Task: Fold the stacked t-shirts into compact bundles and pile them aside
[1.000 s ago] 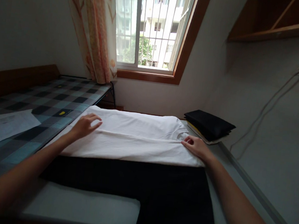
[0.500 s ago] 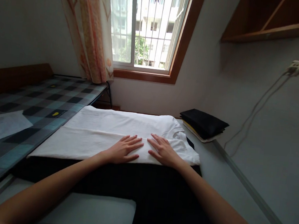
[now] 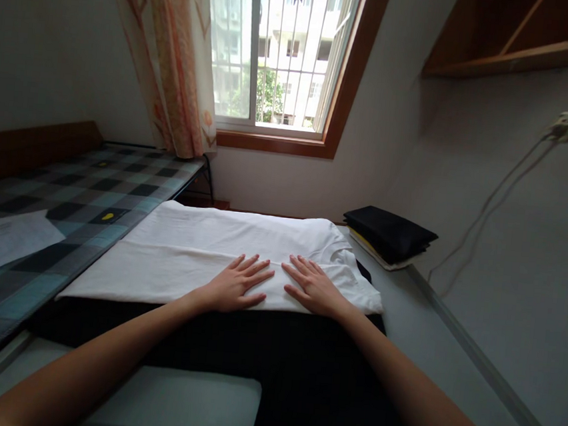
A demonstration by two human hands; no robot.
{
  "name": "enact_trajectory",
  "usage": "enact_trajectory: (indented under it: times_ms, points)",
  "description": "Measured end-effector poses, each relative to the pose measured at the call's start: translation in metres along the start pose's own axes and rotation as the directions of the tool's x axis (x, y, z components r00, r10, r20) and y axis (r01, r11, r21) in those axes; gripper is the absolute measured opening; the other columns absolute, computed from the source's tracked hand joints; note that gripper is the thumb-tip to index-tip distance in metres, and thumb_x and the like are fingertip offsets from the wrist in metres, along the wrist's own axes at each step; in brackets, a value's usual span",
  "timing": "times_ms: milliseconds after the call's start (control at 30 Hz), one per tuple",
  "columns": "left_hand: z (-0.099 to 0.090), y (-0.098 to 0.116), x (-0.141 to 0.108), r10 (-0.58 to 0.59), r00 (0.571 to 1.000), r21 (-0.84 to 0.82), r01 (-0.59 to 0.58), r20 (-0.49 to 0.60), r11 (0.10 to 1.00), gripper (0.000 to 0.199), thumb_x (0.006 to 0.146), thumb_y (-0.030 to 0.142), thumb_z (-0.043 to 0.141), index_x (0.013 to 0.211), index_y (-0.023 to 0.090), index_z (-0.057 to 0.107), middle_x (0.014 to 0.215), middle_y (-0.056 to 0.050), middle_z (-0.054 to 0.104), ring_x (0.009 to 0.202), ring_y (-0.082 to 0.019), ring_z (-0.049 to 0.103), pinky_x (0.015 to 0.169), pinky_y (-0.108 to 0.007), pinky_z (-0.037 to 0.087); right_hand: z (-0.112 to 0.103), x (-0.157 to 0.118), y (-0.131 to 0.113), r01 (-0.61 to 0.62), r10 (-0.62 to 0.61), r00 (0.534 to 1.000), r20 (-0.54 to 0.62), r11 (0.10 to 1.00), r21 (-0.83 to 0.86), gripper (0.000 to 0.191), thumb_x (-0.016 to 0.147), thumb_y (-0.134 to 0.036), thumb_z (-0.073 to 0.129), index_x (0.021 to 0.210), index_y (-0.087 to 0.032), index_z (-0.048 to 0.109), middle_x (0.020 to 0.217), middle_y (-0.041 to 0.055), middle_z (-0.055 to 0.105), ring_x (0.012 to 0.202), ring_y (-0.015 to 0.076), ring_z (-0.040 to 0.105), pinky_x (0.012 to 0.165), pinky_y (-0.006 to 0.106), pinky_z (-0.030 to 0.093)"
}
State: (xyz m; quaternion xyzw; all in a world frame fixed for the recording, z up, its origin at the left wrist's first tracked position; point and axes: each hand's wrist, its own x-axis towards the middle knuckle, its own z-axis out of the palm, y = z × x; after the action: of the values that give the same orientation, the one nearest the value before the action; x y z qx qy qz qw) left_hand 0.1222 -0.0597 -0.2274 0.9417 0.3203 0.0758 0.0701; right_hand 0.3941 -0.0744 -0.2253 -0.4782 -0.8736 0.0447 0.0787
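A white garment point(image 3: 179, 263), folded into a wide flat shape, lies across the middle of the view, with creases at its right end. Under it and towards me spreads a black cloth point(image 3: 318, 377). My left hand point(image 3: 238, 282) rests flat on the near half of the white garment, fingers spread. Beside it, a small gap apart, my right hand point(image 3: 314, 287) also lies flat on the garment with its fingers apart. Neither hand holds anything.
A stack of folded dark cloth point(image 3: 389, 235) sits at the right on the pale table point(image 3: 430, 361). On the left is a checkered bed point(image 3: 130, 185) with a paper sheet point(image 3: 4, 243). A curtain point(image 3: 172, 61) hangs by the window; a wooden shelf point(image 3: 524, 59) is upper right.
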Motion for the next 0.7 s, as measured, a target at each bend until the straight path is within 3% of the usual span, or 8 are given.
enact_trajectory:
  times_ms: [700]
  points:
    - [-0.0002,0.0002,0.0001,-0.011,1.0,0.0,0.011,0.014,1.0,0.062,0.096,0.06,0.033,0.153,0.036,0.027,0.161,-0.001,0.021,0.149,-0.029,0.015,0.12,-0.051,0.012,0.002,0.0011,0.0017,-0.009,0.009,1.0,0.003,0.999,0.04,0.064,0.096,-0.06,0.033,0.149,-0.024,0.042,0.158,0.011,0.03,0.146,0.0286,0.026,0.117,0.048,0.023]
